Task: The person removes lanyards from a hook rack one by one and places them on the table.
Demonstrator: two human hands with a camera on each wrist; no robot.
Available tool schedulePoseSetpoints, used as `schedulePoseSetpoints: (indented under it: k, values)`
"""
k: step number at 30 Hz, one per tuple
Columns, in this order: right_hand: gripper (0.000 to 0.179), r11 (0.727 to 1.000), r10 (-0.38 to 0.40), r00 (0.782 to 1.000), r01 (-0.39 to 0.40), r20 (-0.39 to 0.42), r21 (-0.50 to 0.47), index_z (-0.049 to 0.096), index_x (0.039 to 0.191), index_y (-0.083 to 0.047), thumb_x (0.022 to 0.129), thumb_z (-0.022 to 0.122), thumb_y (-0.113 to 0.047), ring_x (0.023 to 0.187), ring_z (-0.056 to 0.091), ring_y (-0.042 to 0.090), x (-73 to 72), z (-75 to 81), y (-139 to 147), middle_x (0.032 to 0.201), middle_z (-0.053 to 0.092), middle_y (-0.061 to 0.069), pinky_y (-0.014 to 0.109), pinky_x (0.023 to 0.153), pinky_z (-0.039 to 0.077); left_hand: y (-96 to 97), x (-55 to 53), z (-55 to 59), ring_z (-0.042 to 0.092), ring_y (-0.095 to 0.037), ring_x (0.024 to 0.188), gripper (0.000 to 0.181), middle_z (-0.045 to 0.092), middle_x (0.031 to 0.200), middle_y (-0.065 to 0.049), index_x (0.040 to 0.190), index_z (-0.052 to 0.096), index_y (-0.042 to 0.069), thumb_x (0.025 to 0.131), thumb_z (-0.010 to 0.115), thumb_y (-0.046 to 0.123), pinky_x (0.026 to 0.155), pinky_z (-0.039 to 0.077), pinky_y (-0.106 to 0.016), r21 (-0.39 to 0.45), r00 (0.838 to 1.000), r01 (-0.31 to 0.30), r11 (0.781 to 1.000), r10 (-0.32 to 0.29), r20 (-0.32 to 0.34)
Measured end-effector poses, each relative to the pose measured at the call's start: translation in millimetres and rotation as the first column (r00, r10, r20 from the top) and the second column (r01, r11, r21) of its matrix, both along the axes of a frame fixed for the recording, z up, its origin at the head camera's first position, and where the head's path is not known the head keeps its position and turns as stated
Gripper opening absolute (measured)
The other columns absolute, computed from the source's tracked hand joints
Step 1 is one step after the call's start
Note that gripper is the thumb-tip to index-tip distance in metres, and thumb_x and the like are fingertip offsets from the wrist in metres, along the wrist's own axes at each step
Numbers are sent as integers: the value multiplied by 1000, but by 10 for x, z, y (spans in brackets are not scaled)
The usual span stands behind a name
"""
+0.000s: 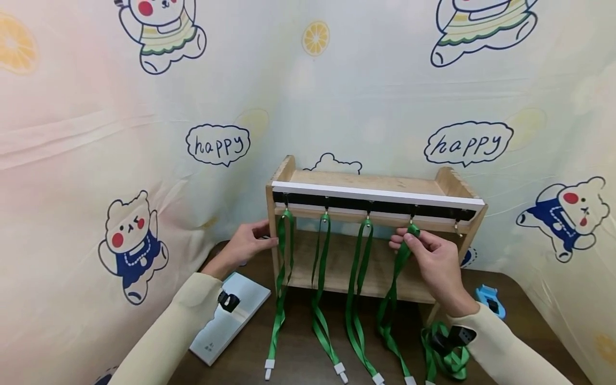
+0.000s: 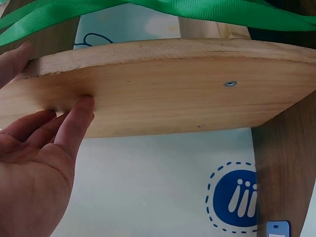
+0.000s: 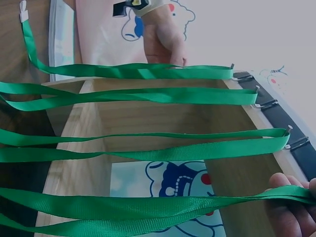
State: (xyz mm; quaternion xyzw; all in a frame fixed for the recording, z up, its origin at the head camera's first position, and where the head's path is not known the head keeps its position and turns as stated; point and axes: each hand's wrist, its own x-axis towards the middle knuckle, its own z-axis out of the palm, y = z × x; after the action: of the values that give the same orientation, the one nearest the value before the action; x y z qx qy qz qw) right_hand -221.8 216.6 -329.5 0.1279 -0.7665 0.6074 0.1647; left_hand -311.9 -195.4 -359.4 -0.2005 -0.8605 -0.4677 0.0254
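Observation:
My right hand (image 1: 435, 262) pinches a green lanyard (image 1: 400, 259) near its top, just below the fourth hook of a small wooden shelf (image 1: 351, 179). In the right wrist view, the fingers (image 3: 286, 212) hold this strap's gathered end at the right edge. My left hand (image 1: 243, 246) grips the shelf's left side panel; in the left wrist view its thumb lies at the front edge and its fingertips (image 2: 84, 106) press the outer face. Three other green lanyards, such as the leftmost lanyard (image 1: 281, 267), hang in a row from the black hook strip (image 1: 346, 202), white clips at their lower ends.
A fifth hook (image 1: 458, 227) without a strap is at the strip's right end. Another green lanyard (image 1: 452, 358) lies bunched on the dark table (image 1: 298, 342) under the right wrist. A pale box (image 1: 231, 321) lies left of the shelf, a blue clip-like object (image 1: 490, 300) right of it.

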Motion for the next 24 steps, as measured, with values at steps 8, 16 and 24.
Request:
schedulePoseSetpoints:
  k: [8, 16, 24]
  values:
    - [46, 998, -8, 1000, 6, -30, -70, 61, 130, 10, 103, 59, -28, 94, 77, 8, 35, -22, 75, 107, 78, -10, 18, 87, 57, 20, 15, -9, 64, -30, 117, 53, 67, 133, -14, 144, 56, 13, 95, 71, 25, 98, 57, -47, 3, 1000, 0, 1000, 1, -3]
    - [44, 995, -100, 994, 99, -54, -17, 64, 128, 6, 103, 57, -29, 94, 77, 7, 71, -93, 196, 107, 79, -6, 16, 86, 57, 39, 21, -8, 63, -31, 121, 54, 66, 136, -14, 144, 56, 12, 94, 71, 25, 98, 57, -47, 4, 999, -22, 1000, 22, 23]
    - [37, 988, -153, 983, 153, -98, -5, 67, 124, 4, 104, 56, -25, 94, 76, 5, 127, -199, 264, 110, 79, -5, 16, 86, 56, 34, 25, -13, 63, -32, 121, 53, 66, 136, -14, 144, 56, 13, 95, 71, 26, 99, 56, -48, 12, 999, -19, 1000, 19, 33]
